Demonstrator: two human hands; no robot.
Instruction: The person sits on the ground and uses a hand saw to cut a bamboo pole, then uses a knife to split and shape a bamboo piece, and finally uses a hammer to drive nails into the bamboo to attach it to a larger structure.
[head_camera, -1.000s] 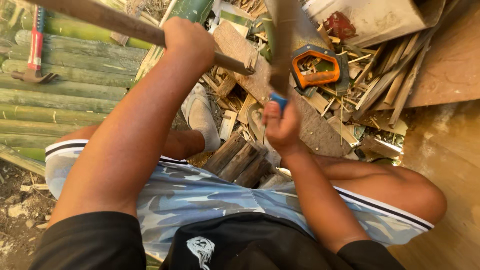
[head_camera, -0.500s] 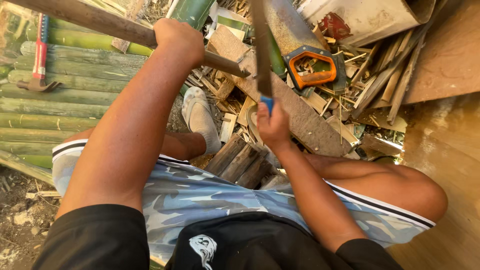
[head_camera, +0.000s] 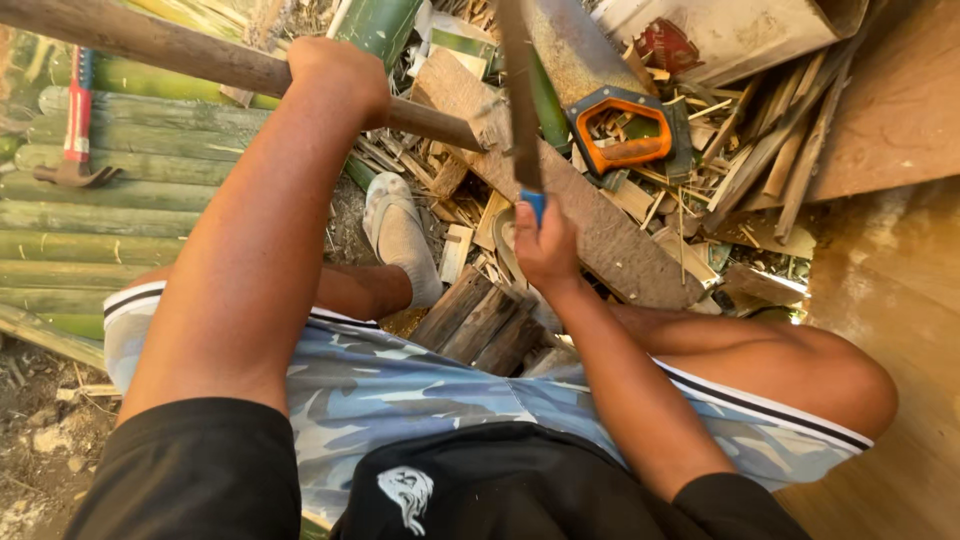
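Note:
My left hand (head_camera: 335, 80) is closed around a long brown pole (head_camera: 150, 45) that runs in from the upper left and ends near a weathered plank (head_camera: 610, 240). In my right hand (head_camera: 545, 250) is the blue handle (head_camera: 533, 203) of a long knife. Its narrow blade (head_camera: 520, 100) stands upright, right beside the pole's end. I sit with knees apart in camouflage shorts, and my foot (head_camera: 400, 235) rests on the ground among wood scraps.
A handsaw with an orange handle (head_camera: 620, 125) lies on split bamboo offcuts behind the plank. Green bamboo poles (head_camera: 100, 220) are stacked at the left, with a red-handled hammer (head_camera: 75, 130) on them. Short wooden blocks (head_camera: 480, 325) sit between my legs. Plywood (head_camera: 890, 110) is at right.
The knife blade has swung left toward the pole's end, and my left hand with the pole has shifted slightly left too.

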